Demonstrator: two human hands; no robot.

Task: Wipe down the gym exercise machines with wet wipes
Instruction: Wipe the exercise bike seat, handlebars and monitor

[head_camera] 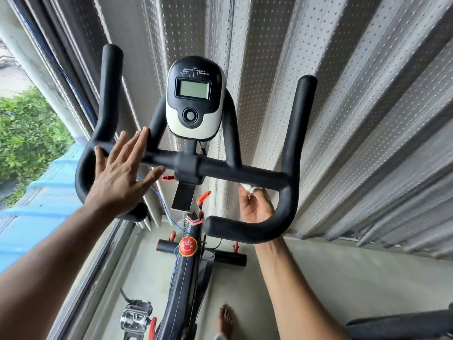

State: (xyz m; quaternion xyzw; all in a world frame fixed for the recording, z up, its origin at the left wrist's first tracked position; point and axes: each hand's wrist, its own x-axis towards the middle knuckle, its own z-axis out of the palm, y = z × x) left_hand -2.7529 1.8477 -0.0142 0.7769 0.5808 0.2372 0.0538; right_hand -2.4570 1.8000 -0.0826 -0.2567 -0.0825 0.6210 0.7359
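While left hand splays, right hand pinches wipe under handlebar.

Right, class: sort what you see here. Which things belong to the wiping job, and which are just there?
Part of the job:
wet wipe, pinched in the right hand
handlebars
display
left hand, open by the bar

Just there:
curtain
red knob
pedal
bare foot

black handlebar, white wipe (crumpled), red knob
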